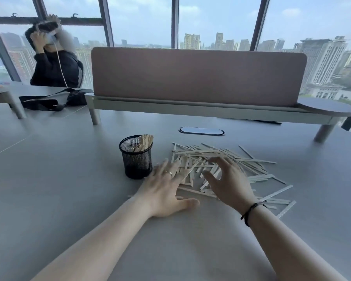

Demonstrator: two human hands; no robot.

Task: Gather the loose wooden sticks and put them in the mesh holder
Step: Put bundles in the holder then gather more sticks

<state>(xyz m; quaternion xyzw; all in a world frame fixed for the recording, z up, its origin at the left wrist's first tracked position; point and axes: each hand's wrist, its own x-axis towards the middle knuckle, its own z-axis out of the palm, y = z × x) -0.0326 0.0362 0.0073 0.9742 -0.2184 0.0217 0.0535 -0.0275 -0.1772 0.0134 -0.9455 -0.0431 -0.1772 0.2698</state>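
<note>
**Both hands spread at the stick pile**

Your left hand (pixel 166 191) lies palm down on the desk (pixel 69 199), fingers straight and spread, fingertips touching the near-left edge of the loose wooden sticks (pixel 227 159); a ring (pixel 169 172) shows on one finger. Your right hand (pixel 229 181) is over the middle of the pile, fingers splayed and slightly bent, gripping nothing; a dark bracelet (pixel 249 211) circles its wrist. Both forearms reach in from the lower edge. The mesh holder (pixel 136 159) stands upright just left of the pile, beside your left fingertips, already holding some sticks.
</note>
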